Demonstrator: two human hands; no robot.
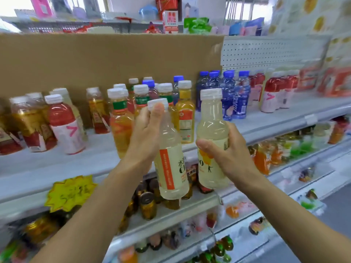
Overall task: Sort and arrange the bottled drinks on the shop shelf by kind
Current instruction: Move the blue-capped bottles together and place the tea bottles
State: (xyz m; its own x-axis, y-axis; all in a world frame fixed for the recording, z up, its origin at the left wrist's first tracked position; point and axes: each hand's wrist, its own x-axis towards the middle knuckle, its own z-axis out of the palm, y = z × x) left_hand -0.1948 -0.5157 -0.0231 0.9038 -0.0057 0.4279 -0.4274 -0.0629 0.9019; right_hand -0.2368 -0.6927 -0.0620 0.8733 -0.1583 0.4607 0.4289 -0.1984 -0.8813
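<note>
My left hand (146, 130) grips the neck of a pale yellow drink bottle (171, 168) with a white cap and an orange stripe on its label. My right hand (228, 150) holds a second pale yellow bottle (211, 128) of the same kind around its middle. Both bottles are held side by side in the air in front of the top shelf (95, 160). On that shelf stand amber tea bottles (121, 120), a red drink bottle (64, 124), blue bottles (231, 95) and more red bottles (273, 93).
A cardboard sheet (104, 59) backs the left part of the shelf; white pegboard (266, 52) backs the right. A yellow star price tag (70, 192) hangs on the shelf edge. Lower shelves hold cans (148, 205) and more bottles. Boxed goods (334, 82) stand far right.
</note>
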